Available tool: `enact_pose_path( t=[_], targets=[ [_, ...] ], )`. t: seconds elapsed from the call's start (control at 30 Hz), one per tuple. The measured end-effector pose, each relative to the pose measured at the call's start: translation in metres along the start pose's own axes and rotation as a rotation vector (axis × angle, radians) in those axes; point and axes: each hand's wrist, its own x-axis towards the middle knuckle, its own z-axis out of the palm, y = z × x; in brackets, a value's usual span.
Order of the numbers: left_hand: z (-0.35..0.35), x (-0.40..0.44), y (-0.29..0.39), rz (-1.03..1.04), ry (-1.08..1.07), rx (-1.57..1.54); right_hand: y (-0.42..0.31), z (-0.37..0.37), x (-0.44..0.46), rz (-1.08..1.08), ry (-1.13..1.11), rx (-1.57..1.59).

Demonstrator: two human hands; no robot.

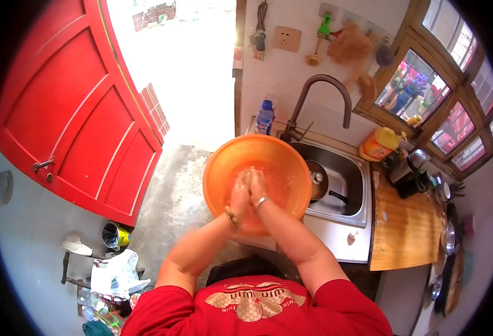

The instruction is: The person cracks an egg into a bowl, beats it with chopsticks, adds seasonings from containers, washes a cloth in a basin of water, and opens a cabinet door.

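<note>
A large orange basin stands at the left end of the counter, beside the sink, with what looks like shallow water in it. Both my hands are down inside it, pressed against each other near its middle. My left hand, with a bracelet at the wrist, has its fingers closed. My right hand, below a silver-coloured bangle, is closed against the left. Between the fingertips shows something small and pale brownish, too blurred to name.
Right of the basin is a steel sink holding a pan, under a brown tap. A blue-capped bottle stands behind the basin. A yellow jug is by the window, beyond the wooden board. A red door stands open at left.
</note>
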Motion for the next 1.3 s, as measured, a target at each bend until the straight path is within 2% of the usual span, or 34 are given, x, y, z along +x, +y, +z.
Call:
enact_pose_path(
  t=[0.03, 0.07, 0.1, 0.17, 0.2, 0.27, 0.3, 0.37, 0.4, 0.43, 0.5, 0.53, 0.57, 0.63, 0.67, 0.7, 0.77, 0.8, 0.83, 0.9, 0.93, 0.97, 1.03, 1.07, 1.13, 1.17, 1.23, 1.27, 1.3],
  targets=[
    [0.007, -0.005, 0.002, 0.142, 0.122, 0.167, 0.016, -0.011, 0.021, 0.180, 0.006, 0.095],
    [0.008, -0.008, 0.007, 0.156, 0.164, 0.215, 0.025, -0.016, 0.030, 0.358, 0.014, 0.191],
    [0.003, -0.008, 0.009, 0.155, 0.162, 0.220, 0.012, -0.004, 0.018, 0.359, 0.015, 0.197],
    [-0.006, -0.006, 0.010, 0.507, 0.168, 0.955, -0.014, 0.014, -0.008, 0.510, 0.037, 0.224],
    [-0.016, -0.001, 0.007, 0.501, 0.166, 0.953, -0.015, 0.016, -0.011, 0.512, 0.043, 0.223],
    [-0.031, 0.014, 0.011, 0.505, 0.043, 1.214, -0.013, 0.017, -0.017, 0.467, -0.073, 0.241],
    [-0.029, 0.018, 0.012, 0.503, 0.041, 1.210, -0.011, 0.018, -0.015, 0.466, -0.068, 0.238],
    [-0.024, 0.021, 0.019, 0.374, 0.204, 1.092, -0.002, 0.020, -0.015, 0.383, 0.019, 0.131],
    [-0.022, 0.022, 0.023, 0.488, 0.208, 1.111, 0.030, 0.004, 0.000, 0.318, 0.023, 0.051],
    [-0.029, 0.024, 0.023, 0.480, 0.209, 1.109, 0.038, -0.003, -0.001, 0.323, 0.028, 0.048],
    [-0.057, 0.034, 0.018, 0.409, -0.060, 1.420, 0.039, -0.018, -0.002, 0.113, -0.105, -0.647],
    [-0.074, 0.041, 0.015, 0.562, -0.106, 1.466, 0.035, -0.027, -0.003, -0.017, -0.271, -0.814],
    [-0.085, 0.046, 0.014, 0.562, -0.105, 1.464, 0.026, -0.033, -0.005, -0.017, -0.271, -0.816],
    [-0.096, 0.057, 0.015, 0.432, 0.210, 1.467, -0.003, -0.035, -0.015, -0.417, -0.308, -1.403],
    [-0.072, 0.051, 0.039, 0.087, 0.334, 1.060, -0.018, -0.034, -0.013, -0.160, -0.294, -1.446],
    [-0.072, 0.052, 0.032, 0.084, 0.335, 1.058, -0.015, -0.040, -0.009, -0.157, -0.296, -1.449],
    [-0.076, 0.061, 0.010, 0.074, 0.364, 0.842, -0.005, -0.051, 0.001, -0.295, -0.123, -1.666],
    [-0.093, 0.076, -0.035, 0.234, 0.482, 0.709, 0.003, -0.052, -0.002, -0.294, -0.098, -1.800],
    [-0.123, 0.081, -0.080, 0.236, 0.482, 0.709, 0.014, -0.054, -0.004, -0.296, -0.098, -1.799],
    [-0.096, 0.057, -0.046, -0.220, 0.331, 0.491, 0.034, -0.055, -0.001, -0.006, -0.352, -2.067],
    [-0.085, 0.047, -0.034, -0.373, 0.263, 0.387, 0.022, -0.049, -0.006, -0.014, -0.572, -2.097],
    [-0.083, 0.042, -0.031, -0.452, 0.221, 0.308, 0.021, -0.050, -0.001, -0.012, -0.578, -2.092],
    [-0.083, 0.039, -0.026, -0.541, 0.169, 0.198, 0.023, -0.055, 0.013, 0.268, -0.348, -1.612],
    [-0.082, 0.038, -0.025, -0.559, 0.152, 0.165, 0.045, -0.064, 0.025, 0.303, -0.363, -1.023],
    [-0.083, 0.039, -0.025, -0.566, 0.122, 0.124, 0.009, -0.024, -0.013, -0.178, -0.408, -1.098],
    [-0.082, 0.038, -0.025, -0.554, 0.102, 0.103, 0.010, -0.013, -0.016, -0.351, -0.388, -1.025],
    [-0.079, 0.038, -0.021, -0.529, 0.052, 0.060, -0.023, 0.019, -0.050, -0.418, -0.276, -0.839],
    [-0.078, 0.038, -0.017, -0.523, 0.028, 0.038, -0.035, 0.027, -0.062, -0.447, -0.265, -0.862],
    [-0.074, 0.037, -0.012, -0.517, 0.011, 0.021, -0.015, 0.026, -0.060, -0.604, -0.182, -0.816]
  ],
)
